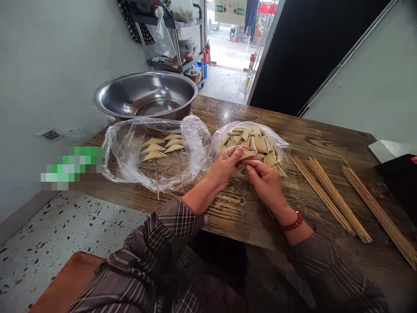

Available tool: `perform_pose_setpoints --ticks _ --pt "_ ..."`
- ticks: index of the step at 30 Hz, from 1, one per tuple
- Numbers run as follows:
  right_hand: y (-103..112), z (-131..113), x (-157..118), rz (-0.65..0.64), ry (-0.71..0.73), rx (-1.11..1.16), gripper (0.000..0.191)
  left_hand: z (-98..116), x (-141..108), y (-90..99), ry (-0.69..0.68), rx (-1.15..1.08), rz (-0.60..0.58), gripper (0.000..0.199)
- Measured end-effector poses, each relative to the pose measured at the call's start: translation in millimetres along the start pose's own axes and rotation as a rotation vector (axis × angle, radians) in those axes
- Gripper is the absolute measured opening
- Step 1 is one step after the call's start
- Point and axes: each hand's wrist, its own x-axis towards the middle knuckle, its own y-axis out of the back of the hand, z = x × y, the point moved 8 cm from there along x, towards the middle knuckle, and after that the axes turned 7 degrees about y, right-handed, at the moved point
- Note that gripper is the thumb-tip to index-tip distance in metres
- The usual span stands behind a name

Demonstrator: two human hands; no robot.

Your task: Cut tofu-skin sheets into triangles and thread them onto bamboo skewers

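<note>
My left hand (224, 167) pinches a pale tan triangle (246, 154), which looks like dried tofu. A thin wooden skewer (270, 214) runs up through the triangle, and the fingers of my right hand (265, 179) are closed on it just below. Behind both hands lies a clear plastic bag (284, 150) heaped with more such tofu triangles (260, 142). Left of my hands, two loaded skewers (157, 176), each with several triangles (153, 148), rest on another opened plastic bag (120, 167).
A wide steel basin (107, 102) stands at the table's back left. Bundles of bare skewers (339, 198) lie on the wooden table (241, 217) to the right. A shelf cart (192, 63) stands by the doorway. White paper (387, 150) and a black object (399, 176) sit at the far right.
</note>
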Motion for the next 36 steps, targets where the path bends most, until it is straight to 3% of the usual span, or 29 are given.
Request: perform_pose_setpoints --ticks 3,6,11,15,19,23,31,33,36 --pt "5.4 1.7 1.3 0.006 0.006 0.007 0.028 1.7 1.9 1.1 0.004 0.073 -0.003 0.042" --pt "18.7 5.1 3.2 0.059 0.013 -0.018 0.027 13.8 4.2 12.7 -0.069 0.256 0.089 0.038" --pt "39.3 11.4 6.9 0.163 -0.025 -0.049 0.029 32.3 2.8 12.7 -0.226 0.978 0.158 0.019" --pt "39.5 10.5 9.1 0.156 -0.022 -0.037 0.03 22.3 -0.6 -1.1 -0.245 1.521 0.044 0.011" --pt "39.2 12.4 9.3 0.171 -0.04 -0.01 0.028 8.9 -5.4 -8.1 -0.22 1.793 -0.14 0.021" --pt "38.3 15.7 9.0 0.168 -0.062 0.017 0.028 5.6 -6.7 -2.8 -0.145 1.896 -0.18 0.027" --pt "39.6 17.4 7.6 0.17 -0.054 0.007 0.032 9.6 -5.0 2.7 -0.13 1.847 -0.106 0.011" --pt "40.9 18.1 7.0 0.18 -0.047 0.014 0.032 14.8 -3.8 2.2 -0.186 1.782 -0.056 0.01" --pt "43.6 17.8 5.9 0.205 -0.036 0.013 0.031 29.9 -1.8 6.5 -0.276 1.587 0.114 0.005"
